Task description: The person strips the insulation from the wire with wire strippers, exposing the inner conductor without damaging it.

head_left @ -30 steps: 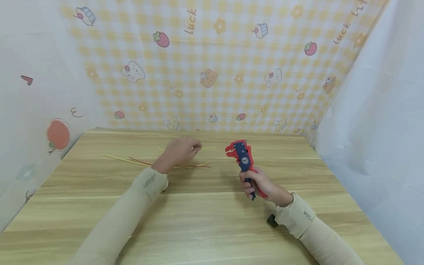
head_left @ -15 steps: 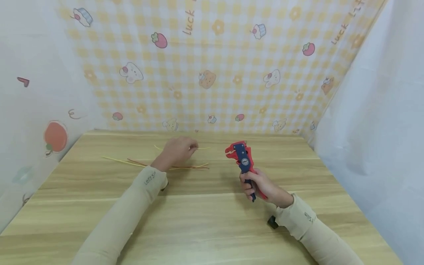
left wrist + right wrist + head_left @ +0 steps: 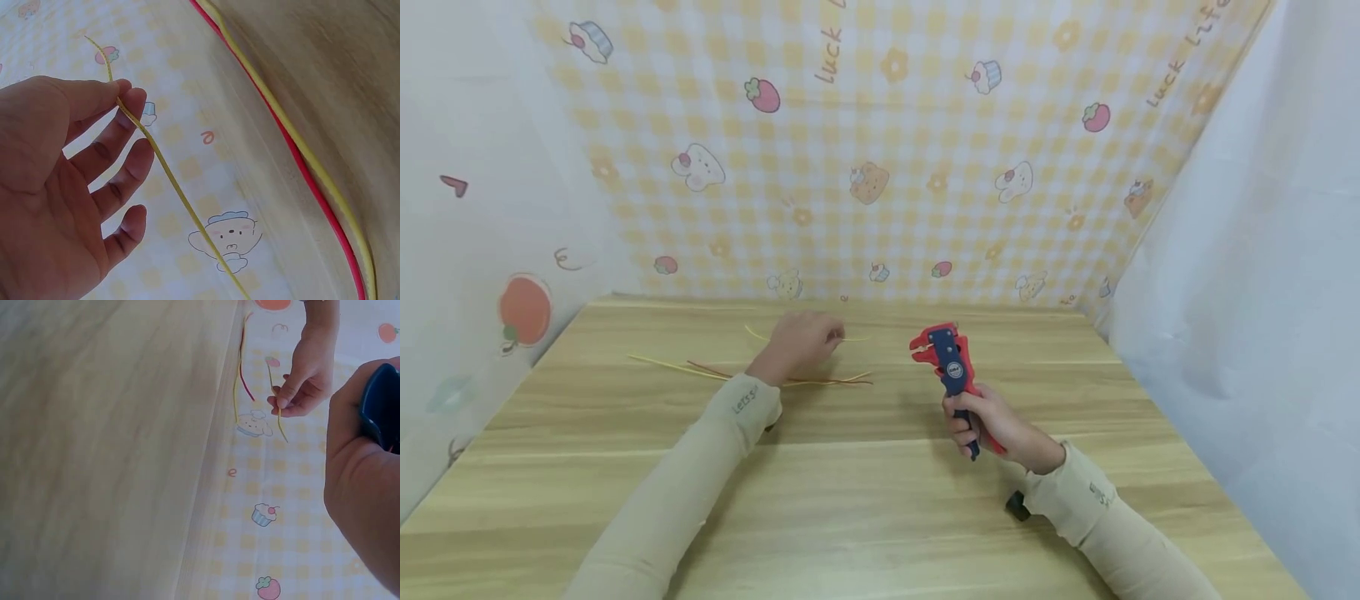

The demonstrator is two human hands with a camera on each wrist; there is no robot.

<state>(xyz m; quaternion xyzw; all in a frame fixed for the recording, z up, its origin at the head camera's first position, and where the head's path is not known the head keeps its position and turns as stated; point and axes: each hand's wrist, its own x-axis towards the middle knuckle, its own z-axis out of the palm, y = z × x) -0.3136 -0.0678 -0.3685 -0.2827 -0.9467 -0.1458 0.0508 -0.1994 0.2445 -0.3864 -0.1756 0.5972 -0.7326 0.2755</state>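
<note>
A thin yellow wire [image 3: 181, 192] is pinched between the thumb and index finger of my left hand [image 3: 801, 343]; in the left wrist view its short end sticks out past the thumb and the longer part trails away. My right hand [image 3: 988, 423] grips a wire stripper [image 3: 951, 362] by its dark blue and red handles. The stripper's red nose points up and to the left, with a gap showing between its jaws. Below the left hand lie another yellow wire [image 3: 673, 365] and a red wire [image 3: 294, 147], side by side and partly hidden by the forearm.
Everything is over a wood-grain table [image 3: 865, 508]. A cloth with yellow checks and cartoon prints [image 3: 868, 125] hangs behind its back edge, and a white sheet [image 3: 1247, 208] hangs on the right. A small black object [image 3: 1018, 505] shows beside the right cuff.
My left hand, with the yellow wire in it, has shifted slightly left. The right hand and wire stripper have stayed nearly still, and the view has tilted a little.
</note>
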